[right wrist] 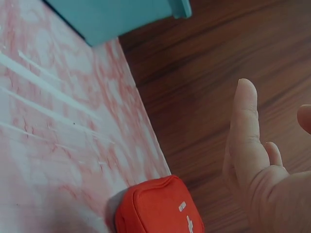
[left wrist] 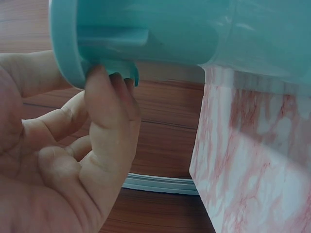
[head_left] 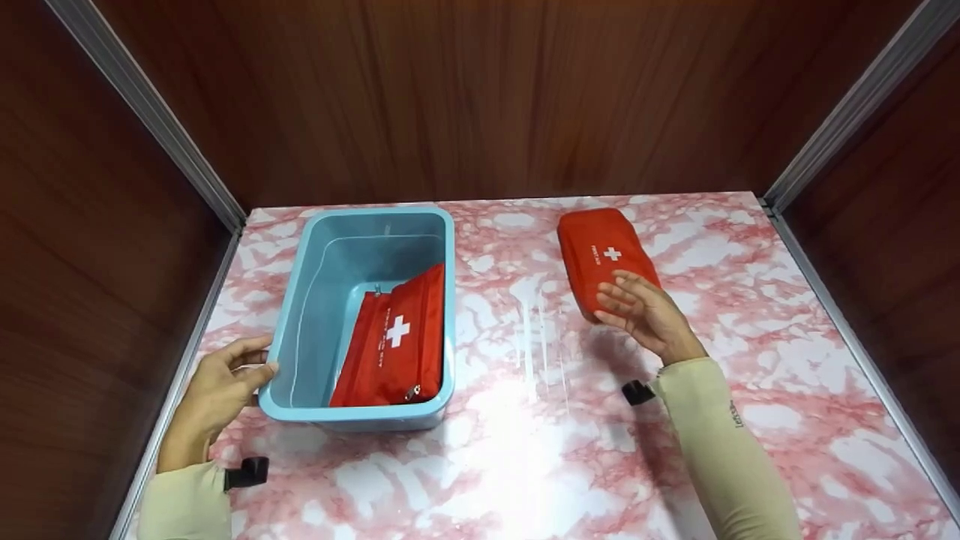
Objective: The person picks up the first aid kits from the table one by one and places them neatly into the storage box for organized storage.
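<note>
A light blue plastic tub [head_left: 360, 415] stands at the left of the table. My left hand [head_left: 225, 379] grips its left rim, thumb on top and fingers curled under, as the left wrist view [left wrist: 63, 141] also shows. Inside the tub a flat red first aid pouch [head_left: 375, 352] leans against the right wall. A second, thicker red first aid pouch [head_left: 592, 240] lies on the table at the right. Over its near end hovers my right hand [head_left: 649, 315], fingers spread and holding nothing. In the right wrist view this hand [right wrist: 262, 160] is apart from the pouch [right wrist: 160, 208].
Brown wood-grain panels [head_left: 487, 97] rise at the back and both sides, joined by grey metal strips [head_left: 150, 120]. Clear tape strips [head_left: 529, 337] lie on the pink marbled table [head_left: 510, 472] between the tub and the right pouch.
</note>
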`<state>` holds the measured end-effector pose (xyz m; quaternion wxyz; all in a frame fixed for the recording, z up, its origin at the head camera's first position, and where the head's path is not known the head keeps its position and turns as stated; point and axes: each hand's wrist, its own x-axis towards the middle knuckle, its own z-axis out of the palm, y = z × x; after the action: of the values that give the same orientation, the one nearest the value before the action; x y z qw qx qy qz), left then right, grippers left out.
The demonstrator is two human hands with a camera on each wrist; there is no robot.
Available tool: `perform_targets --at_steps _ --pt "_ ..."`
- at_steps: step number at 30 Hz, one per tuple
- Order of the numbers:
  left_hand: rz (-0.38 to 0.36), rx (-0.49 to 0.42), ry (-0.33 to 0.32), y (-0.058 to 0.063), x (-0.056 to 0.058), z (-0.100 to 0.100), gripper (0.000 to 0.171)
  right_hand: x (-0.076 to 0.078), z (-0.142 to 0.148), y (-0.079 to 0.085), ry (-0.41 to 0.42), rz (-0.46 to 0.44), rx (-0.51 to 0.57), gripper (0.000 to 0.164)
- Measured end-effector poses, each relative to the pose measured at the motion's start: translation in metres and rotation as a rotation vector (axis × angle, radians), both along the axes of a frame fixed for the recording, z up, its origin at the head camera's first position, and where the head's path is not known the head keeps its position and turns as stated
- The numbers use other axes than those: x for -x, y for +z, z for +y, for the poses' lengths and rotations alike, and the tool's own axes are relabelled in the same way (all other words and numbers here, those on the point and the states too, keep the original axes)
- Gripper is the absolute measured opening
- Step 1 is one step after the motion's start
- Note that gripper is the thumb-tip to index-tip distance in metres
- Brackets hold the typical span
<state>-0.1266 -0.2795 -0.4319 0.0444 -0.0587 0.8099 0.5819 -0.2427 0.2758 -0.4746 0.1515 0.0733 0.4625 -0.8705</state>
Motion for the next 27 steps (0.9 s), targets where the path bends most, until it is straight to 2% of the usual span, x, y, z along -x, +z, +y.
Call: perform_targets --at_steps 27 --pt "-0.006 -0.017 -0.003 0.0 0.0 0.0 0.049 0.003 0.029 -0.016 -0.054 -0.099 -0.026 0.025"
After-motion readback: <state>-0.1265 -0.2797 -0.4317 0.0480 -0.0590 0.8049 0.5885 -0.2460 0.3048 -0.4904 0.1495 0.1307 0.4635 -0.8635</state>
